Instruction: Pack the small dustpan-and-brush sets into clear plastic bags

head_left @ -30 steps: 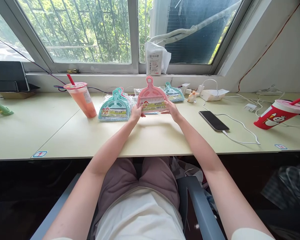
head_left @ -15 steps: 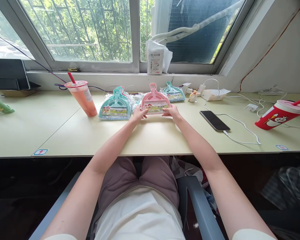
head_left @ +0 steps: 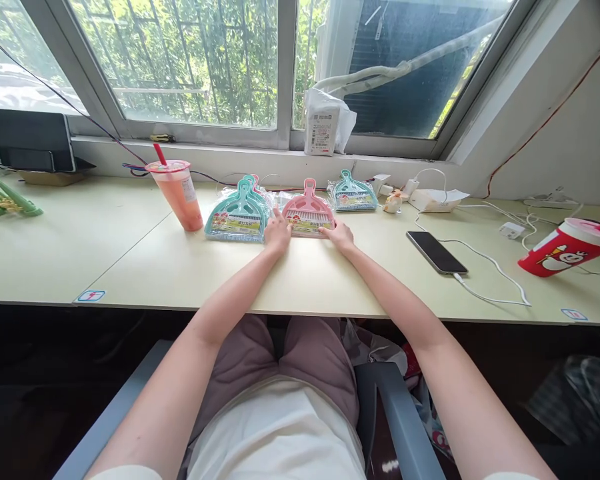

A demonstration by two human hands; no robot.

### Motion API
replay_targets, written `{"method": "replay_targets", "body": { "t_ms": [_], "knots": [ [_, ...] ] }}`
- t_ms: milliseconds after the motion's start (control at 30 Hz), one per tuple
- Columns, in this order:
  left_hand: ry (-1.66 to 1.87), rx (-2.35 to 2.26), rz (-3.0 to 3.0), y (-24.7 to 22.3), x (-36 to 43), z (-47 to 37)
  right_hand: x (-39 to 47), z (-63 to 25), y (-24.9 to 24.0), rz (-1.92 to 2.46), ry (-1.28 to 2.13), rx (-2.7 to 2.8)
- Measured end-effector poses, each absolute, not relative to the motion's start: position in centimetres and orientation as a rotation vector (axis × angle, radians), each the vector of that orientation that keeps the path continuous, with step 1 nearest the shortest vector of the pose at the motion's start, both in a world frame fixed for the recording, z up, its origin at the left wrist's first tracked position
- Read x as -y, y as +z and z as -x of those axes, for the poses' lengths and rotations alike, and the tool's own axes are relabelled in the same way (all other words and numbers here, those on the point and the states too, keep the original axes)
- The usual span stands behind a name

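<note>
Between my hands is a small pink dustpan and brush set (head_left: 309,212) with a printed label, its handle pointing towards the window. My left hand (head_left: 279,232) holds its left edge, fingers pointing forward. At the lower right corner, my right hand (head_left: 339,236) grips it with the thumb on the front. The set appears to rest low at the desk surface; its underside is hidden. Just left of my left hand lies a teal dustpan and brush set (head_left: 238,217) in clear wrapping, with a pink one partly behind it. Another teal set (head_left: 354,193) lies behind my right hand.
A tilted-looking drink cup (head_left: 177,197) stands on the left of the desk (head_left: 145,270). To the right are a phone (head_left: 436,252) on a white cable, a small figurine (head_left: 393,201) and a red cup (head_left: 565,248). A tablet (head_left: 30,141) stands far left.
Both hands have lowered the pink dustpan and brush set towards the desk. My left hand now lies further over its left side. The camera view has shifted slightly left.
</note>
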State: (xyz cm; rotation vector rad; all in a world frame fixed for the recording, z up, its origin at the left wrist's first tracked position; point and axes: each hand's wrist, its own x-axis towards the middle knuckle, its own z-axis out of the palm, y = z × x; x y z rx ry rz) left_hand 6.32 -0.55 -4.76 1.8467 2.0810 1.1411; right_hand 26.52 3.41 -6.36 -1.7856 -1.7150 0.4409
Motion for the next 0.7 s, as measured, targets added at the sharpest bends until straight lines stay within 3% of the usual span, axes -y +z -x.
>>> {"method": "replay_targets", "body": {
  "t_ms": [233, 333, 467, 700],
  "knots": [
    [1.098, -1.956, -2.444, -4.4, 1.5, -7.7, -3.8, -24.1, -6.1, 1.903, 0.376, 1.668],
    [0.876, -1.817, -2.66, -4.6, 1.5, -8.1, -3.7, -22.9, -6.0, 1.953, 0.323, 1.623],
    [0.606, -1.801, -2.706, -5.3, 1.1, -7.9, -3.6, -22.2, -5.9, 1.968, 0.284, 1.68],
    [0.578, -1.856, -2.743, -5.7, 0.8, -7.4, -4.9, -23.7, -5.5, 1.858, 0.41, 1.585]
  ]
}}
